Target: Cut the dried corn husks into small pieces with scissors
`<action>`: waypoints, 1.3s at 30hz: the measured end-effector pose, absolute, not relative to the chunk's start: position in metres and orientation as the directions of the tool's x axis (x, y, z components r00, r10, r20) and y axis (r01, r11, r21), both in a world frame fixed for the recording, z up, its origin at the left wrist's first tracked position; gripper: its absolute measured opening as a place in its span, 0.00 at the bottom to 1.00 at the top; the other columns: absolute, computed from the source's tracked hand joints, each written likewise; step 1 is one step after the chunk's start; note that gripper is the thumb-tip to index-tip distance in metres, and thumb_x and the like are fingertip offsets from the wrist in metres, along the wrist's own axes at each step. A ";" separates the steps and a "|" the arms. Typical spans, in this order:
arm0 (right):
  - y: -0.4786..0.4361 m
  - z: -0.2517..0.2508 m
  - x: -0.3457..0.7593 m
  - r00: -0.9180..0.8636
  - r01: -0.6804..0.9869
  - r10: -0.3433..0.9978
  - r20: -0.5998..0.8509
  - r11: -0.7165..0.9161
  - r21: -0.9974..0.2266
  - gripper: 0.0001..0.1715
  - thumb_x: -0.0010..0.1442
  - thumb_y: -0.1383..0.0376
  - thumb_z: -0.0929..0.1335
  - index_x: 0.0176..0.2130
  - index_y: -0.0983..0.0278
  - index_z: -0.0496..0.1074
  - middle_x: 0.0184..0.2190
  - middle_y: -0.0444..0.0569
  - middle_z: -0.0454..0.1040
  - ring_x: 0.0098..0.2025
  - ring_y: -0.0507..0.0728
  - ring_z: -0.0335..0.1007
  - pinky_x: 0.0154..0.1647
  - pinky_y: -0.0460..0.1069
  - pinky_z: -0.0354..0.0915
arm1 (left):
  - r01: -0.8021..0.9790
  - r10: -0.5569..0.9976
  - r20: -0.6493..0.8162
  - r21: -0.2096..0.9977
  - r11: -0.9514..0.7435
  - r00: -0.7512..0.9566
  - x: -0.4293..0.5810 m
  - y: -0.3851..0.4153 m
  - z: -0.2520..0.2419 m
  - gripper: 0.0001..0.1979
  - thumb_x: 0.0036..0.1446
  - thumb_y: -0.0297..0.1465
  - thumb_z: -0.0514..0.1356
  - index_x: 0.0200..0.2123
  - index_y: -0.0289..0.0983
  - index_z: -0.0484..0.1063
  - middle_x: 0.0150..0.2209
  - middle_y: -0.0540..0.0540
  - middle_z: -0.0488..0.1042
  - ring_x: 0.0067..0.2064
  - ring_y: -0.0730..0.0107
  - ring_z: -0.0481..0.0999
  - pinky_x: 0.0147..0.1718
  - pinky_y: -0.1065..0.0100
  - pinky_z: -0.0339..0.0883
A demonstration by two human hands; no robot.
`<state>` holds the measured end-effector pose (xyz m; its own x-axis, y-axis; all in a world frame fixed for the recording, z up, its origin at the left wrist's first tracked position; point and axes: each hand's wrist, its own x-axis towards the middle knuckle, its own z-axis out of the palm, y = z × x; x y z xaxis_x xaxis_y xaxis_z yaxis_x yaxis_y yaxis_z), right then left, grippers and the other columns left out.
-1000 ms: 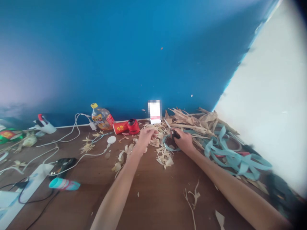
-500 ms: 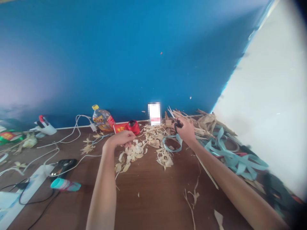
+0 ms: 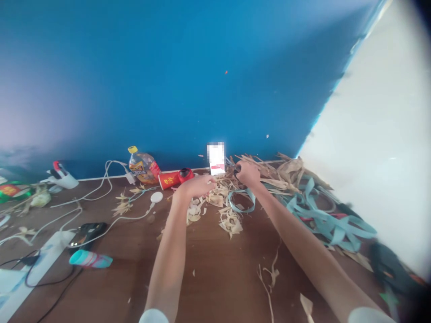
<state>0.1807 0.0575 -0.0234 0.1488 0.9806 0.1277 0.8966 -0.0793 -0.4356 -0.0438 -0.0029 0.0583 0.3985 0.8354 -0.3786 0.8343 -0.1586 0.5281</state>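
My right hand [image 3: 248,173] is closed round the black handles of a pair of scissors [image 3: 236,168], held near the back wall over a heap of dry straw-coloured husk strips [image 3: 269,172]. My left hand [image 3: 198,185] reaches in from the left with its fingers curled and pinched over husk scraps [image 3: 218,193]; what it holds is too small to make out. A loop of pale blue ribbon [image 3: 241,202] lies on the brown table [image 3: 218,269] just below both hands. More cut husk pieces [image 3: 231,222] lie nearer to me.
Pale blue ribbons [image 3: 332,222] pile up at the right by the white wall. At the back stand a yellow-capped bottle [image 3: 143,165], a fallen red cup [image 3: 171,178] and a small white card [image 3: 216,158]. White cables [image 3: 101,188], a teal tube [image 3: 90,259] and a black device [image 3: 86,232] lie left.
My left hand has swung from the scraps at the left back toward the right, close to the scissors. My right hand has moved a little left and farther toward the wall.
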 end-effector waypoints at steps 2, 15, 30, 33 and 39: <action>0.059 -0.025 0.185 0.121 0.901 0.986 0.113 -0.062 -0.429 0.25 0.50 0.60 0.68 0.50 0.54 0.70 0.46 0.51 0.75 0.47 0.64 0.70 0.43 0.54 0.64 | 0.846 0.845 -0.358 0.500 -0.186 0.397 -0.043 0.000 0.054 0.21 0.56 0.44 0.51 0.49 0.42 0.69 0.36 0.43 0.77 0.33 0.64 0.75 0.26 0.71 0.60; 0.057 -0.024 0.194 0.091 0.893 0.995 0.036 -0.066 -0.446 0.32 0.47 0.66 0.68 0.53 0.54 0.68 0.49 0.50 0.74 0.48 0.65 0.70 0.43 0.54 0.65 | 0.860 0.832 -0.358 0.447 -0.245 0.423 -0.043 0.003 0.058 0.23 0.56 0.47 0.50 0.50 0.42 0.69 0.38 0.45 0.77 0.35 0.64 0.74 0.29 0.70 0.60; 0.048 -0.007 0.206 -0.002 0.937 0.999 0.033 0.014 -0.350 0.35 0.46 0.71 0.67 0.54 0.59 0.68 0.53 0.52 0.71 0.51 0.62 0.68 0.50 0.51 0.64 | 0.794 0.742 -0.348 0.460 -0.397 0.573 -0.034 0.000 0.056 0.27 0.57 0.50 0.48 0.52 0.41 0.66 0.46 0.44 0.75 0.39 0.64 0.75 0.35 0.69 0.62; 0.048 -0.003 0.208 -0.027 0.926 0.999 0.028 0.035 -0.376 0.36 0.44 0.71 0.67 0.54 0.61 0.68 0.53 0.53 0.71 0.49 0.61 0.69 0.46 0.49 0.65 | 0.787 0.739 -0.342 0.467 -0.404 0.581 -0.031 -0.001 0.058 0.27 0.57 0.50 0.48 0.52 0.41 0.67 0.46 0.43 0.74 0.39 0.63 0.75 0.35 0.68 0.63; 0.039 0.020 0.206 -0.136 0.789 0.990 0.026 0.125 -0.602 0.33 0.46 0.68 0.69 0.53 0.61 0.68 0.38 0.50 0.78 0.34 0.57 0.72 0.31 0.47 0.62 | 0.759 0.751 -0.403 0.620 -0.197 0.524 -0.026 -0.003 0.059 0.25 0.54 0.51 0.53 0.40 0.36 0.73 0.41 0.39 0.76 0.37 0.63 0.76 0.29 0.69 0.65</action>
<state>0.2055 0.0387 0.0197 -0.1364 0.9903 0.0264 0.7889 0.1247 -0.6017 -0.0263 -0.0027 0.0592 0.5237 0.7507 -0.4027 0.7593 -0.1969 0.6202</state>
